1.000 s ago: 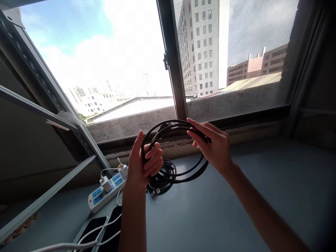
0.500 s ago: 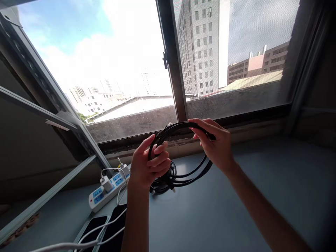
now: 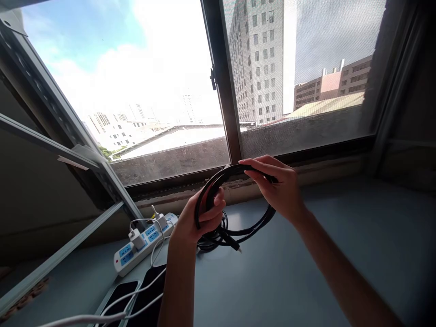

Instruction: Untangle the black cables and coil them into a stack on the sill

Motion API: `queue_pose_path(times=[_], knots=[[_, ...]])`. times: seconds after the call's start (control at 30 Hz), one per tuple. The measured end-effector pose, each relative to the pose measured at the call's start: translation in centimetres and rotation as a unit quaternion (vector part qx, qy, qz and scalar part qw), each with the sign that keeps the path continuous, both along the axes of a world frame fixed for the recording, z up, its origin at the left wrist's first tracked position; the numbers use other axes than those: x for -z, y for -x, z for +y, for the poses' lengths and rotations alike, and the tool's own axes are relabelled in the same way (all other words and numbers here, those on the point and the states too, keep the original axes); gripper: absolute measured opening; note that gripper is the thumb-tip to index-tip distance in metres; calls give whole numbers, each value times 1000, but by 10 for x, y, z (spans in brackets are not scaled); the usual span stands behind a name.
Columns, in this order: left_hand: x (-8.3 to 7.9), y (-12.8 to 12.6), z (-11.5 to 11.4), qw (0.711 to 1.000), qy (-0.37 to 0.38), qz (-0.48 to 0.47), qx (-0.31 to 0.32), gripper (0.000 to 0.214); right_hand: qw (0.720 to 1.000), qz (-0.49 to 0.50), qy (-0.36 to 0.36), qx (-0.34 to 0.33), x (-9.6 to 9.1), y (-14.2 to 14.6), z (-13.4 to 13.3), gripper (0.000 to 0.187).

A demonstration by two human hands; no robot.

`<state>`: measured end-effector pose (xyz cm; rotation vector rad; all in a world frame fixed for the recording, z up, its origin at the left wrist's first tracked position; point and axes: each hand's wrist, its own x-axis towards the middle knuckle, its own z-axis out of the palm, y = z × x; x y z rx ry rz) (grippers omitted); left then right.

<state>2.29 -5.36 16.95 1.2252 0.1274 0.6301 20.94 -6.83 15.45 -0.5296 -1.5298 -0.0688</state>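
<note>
A black cable (image 3: 250,231) is looped into a coil that I hold up between both hands. My left hand (image 3: 200,217) has its fingers wrapped round the coil's left side. At the upper right of the loop, my right hand (image 3: 277,181) pinches the strands between thumb and fingers. One plug end (image 3: 233,241) with a pale metal tip hangs below the left hand. Behind the left hand, more coiled black cable (image 3: 207,245) lies on the grey-blue table (image 3: 289,272), partly hidden by the hand and the held loop.
To the left stands a white power strip (image 3: 136,247) with white adapters (image 3: 136,238) plugged in. A phone (image 3: 119,295) and a black object (image 3: 146,299) lie in front of it, crossed by white cables (image 3: 136,293). A window (image 3: 231,118) rises behind the table.
My left fingers have closed further round the coil. The loop's top has dipped slightly, and the hanging plug end has swung to the right. My right hand keeps its pinch.
</note>
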Motion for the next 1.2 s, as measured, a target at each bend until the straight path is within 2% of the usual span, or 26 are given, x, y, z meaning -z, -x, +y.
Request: queue_pose_path(times=[0.17,0.33,0.43,0.5,0.57,0.63,0.73,0.8,0.87,0.97,1.03,1.13,1.2], knots=[[0,3,-2,999,-9,29,29,38,994,-25,68,-86,-2,0,-4,15],[2,0,-2,997,-6,79,13,40,988,-76,60,-124,-4,1,-9,16],[3,-3,0,991,6,130,-20,44,985,-110,51,-126,-3,0,-8,9],[2,-4,0,986,3,162,-37,50,987,-115,55,-98,-1,-1,-7,10],[0,-6,-2,977,-39,188,-89,52,990,-113,57,-63,1,-2,-6,10],[-2,-7,-6,958,-106,206,-171,49,992,-101,59,-47,2,-1,-5,9],[-3,-10,-10,914,-182,230,-282,47,993,-65,81,-57,2,1,-5,8],[-2,-11,-10,886,-207,229,-347,46,992,-26,108,-65,1,2,-5,9],[-1,-12,-9,872,-214,223,-379,50,984,4,148,-96,1,1,-4,14],[-1,-13,-6,893,-191,218,-345,57,955,12,223,-197,1,-2,-3,22],[0,-13,-4,912,-165,208,-311,58,947,8,232,-223,2,-3,-3,23],[1,-12,0,930,-127,202,-281,58,974,-12,167,-149,3,-4,-4,31],[2,-11,3,934,-110,199,-276,57,988,-75,111,-81,3,-3,-5,36]])
